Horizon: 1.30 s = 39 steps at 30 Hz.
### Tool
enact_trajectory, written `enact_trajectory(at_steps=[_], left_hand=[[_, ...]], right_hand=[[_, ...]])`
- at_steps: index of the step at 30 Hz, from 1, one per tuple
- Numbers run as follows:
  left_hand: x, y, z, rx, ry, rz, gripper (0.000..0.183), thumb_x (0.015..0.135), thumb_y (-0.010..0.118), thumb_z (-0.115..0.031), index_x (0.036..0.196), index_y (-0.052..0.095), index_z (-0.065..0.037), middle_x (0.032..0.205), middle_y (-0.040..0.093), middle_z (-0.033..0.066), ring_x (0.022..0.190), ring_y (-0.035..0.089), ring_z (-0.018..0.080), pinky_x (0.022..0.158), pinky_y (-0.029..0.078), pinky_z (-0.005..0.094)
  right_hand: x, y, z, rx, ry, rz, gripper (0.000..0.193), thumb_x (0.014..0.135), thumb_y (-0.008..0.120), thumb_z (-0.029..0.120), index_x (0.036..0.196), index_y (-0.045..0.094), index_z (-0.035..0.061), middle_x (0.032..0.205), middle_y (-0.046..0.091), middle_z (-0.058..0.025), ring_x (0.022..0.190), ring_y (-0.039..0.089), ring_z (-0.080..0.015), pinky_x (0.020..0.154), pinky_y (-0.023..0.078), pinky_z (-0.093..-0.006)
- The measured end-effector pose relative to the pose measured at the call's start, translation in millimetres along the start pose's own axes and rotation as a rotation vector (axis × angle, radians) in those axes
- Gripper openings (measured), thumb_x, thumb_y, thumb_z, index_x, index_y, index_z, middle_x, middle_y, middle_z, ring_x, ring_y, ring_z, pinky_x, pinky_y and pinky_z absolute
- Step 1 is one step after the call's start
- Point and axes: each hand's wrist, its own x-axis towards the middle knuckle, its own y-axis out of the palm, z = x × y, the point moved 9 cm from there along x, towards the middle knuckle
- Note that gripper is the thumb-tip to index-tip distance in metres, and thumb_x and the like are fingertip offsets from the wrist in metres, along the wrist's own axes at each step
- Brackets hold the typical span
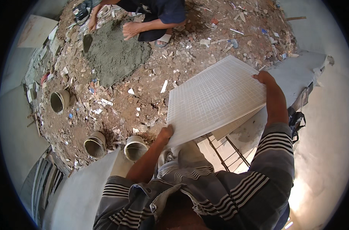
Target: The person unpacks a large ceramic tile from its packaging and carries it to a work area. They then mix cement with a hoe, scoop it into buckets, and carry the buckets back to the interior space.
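Note:
A large pale tile (216,99) with a grid pattern on its upward face is held tilted in front of my body. My left hand (165,135) is closed on its near left corner. At its far right corner, my right hand (265,78) grips the edge, thumb on top. Beneath the tile, a second beige slab (236,124) shows partly; the rest of it is hidden.
Ahead on the left, a crouching co-worker (159,15) holds a trowel (87,43) at a bed of wet grey mortar (117,53). Buckets (60,101) (94,145) (135,148) stand on rubble-strewn soil (151,92). A metal grille (228,153) lies below the tile.

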Motion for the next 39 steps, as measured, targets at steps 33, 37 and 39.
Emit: enact_trajectory(at_steps=[33, 37, 39], left_hand=[[33, 105, -45, -0.686, -0.422, 0.002, 0.06, 0.095, 0.037, -0.041, 0.132, 0.034, 0.006, 0.121, 0.049, 0.0182, 0.105, 0.052, 0.0279, 0.09, 0.044, 0.0427], [37, 121, -27, -0.569, -0.453, 0.031, 0.061, 0.094, 0.037, -0.043, 0.129, 0.038, 0.006, 0.119, 0.051, 0.0183, 0.109, 0.049, 0.0275, 0.09, 0.043, 0.0423], [37, 123, -21, -0.354, -0.476, 0.033, 0.062, 0.093, 0.037, -0.044, 0.128, 0.039, 0.007, 0.119, 0.05, 0.0186, 0.109, 0.048, 0.0275, 0.089, 0.043, 0.0423]], right_hand=[[146, 6, -45, 0.036, -0.082, -0.001, 0.077, 0.069, 0.064, 0.059, 0.108, 0.059, -0.0074, 0.114, 0.057, -0.0269, 0.108, 0.055, -0.0375, 0.091, 0.043, -0.0431], [142, 19, -57, 0.033, 0.025, -0.002, 0.074, 0.071, 0.064, 0.057, 0.11, 0.058, -0.0052, 0.115, 0.057, -0.0256, 0.108, 0.055, -0.037, 0.091, 0.043, -0.0431], [140, 27, -63, 0.049, 0.086, -0.016, 0.072, 0.072, 0.064, 0.056, 0.111, 0.058, -0.0039, 0.115, 0.057, -0.0243, 0.109, 0.055, -0.0366, 0.091, 0.044, -0.043]])
